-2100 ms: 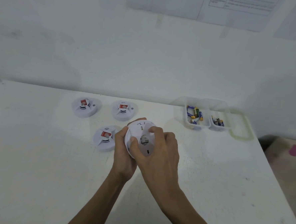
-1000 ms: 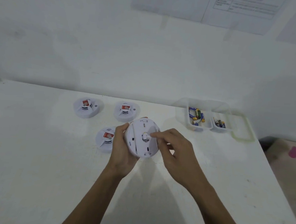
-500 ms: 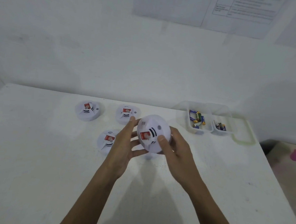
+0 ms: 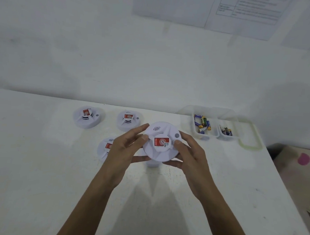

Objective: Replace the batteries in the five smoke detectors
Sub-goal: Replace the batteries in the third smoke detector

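Note:
I hold a white round smoke detector (image 4: 162,150) just above the table, its face with the red label turned up. My left hand (image 4: 123,150) grips its left rim, thumb on top and fingers underneath. My right hand (image 4: 190,155) grips the right rim the same way. Three more detectors lie face up on the table: one at the back left (image 4: 86,117), one at the back middle (image 4: 127,121), and one (image 4: 104,148) partly hidden behind my left hand. A small white shape (image 4: 153,164) shows under the held detector; what it is I cannot tell.
A clear two-part container (image 4: 186,123) stands at the back right, with several batteries (image 4: 202,125) in its left part and a few (image 4: 227,131) in its right. Its lid (image 4: 251,144) lies beside it. The table edge runs down the right side; a pink object (image 4: 304,158) lies beyond it.
The detector was held back side up while my right fingers worked at its middle. It has been flipped face up, and both hands now hold its rim.

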